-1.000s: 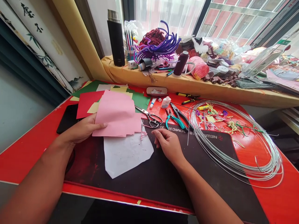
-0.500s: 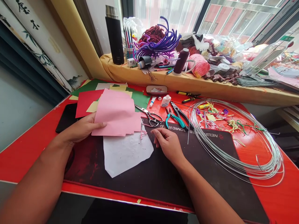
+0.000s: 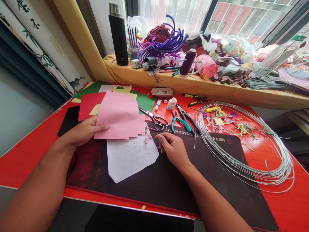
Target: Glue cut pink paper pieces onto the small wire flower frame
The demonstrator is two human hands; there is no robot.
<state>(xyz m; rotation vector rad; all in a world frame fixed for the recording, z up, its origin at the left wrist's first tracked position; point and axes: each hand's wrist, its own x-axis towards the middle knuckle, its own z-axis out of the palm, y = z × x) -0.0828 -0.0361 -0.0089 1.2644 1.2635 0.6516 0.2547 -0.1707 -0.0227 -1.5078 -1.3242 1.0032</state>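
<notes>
My left hand is closed on the near left edge of a few pink paper sheets, thumb on top. The sheets are stacked unevenly, their right edges stepped. Under them lies a creased white sheet of paper with small specks on it. My right hand rests on the black desk mat, just right of the white sheet. Its fingers are curled in with the thumb against them, and nothing shows between them. Small pink scraps lie between the two hands. Scissors lie just beyond my right hand.
Red, green and yellow papers and a black phone lie at left. Teal-handled pliers, black pliers and a white bottle sit farther back. A wire coil spreads right. The windowsill is crowded with craft supplies.
My left hand and the pink sheets have shifted slightly left, and less of the lower sheets sticks out at the right. My right hand has stayed in place.
</notes>
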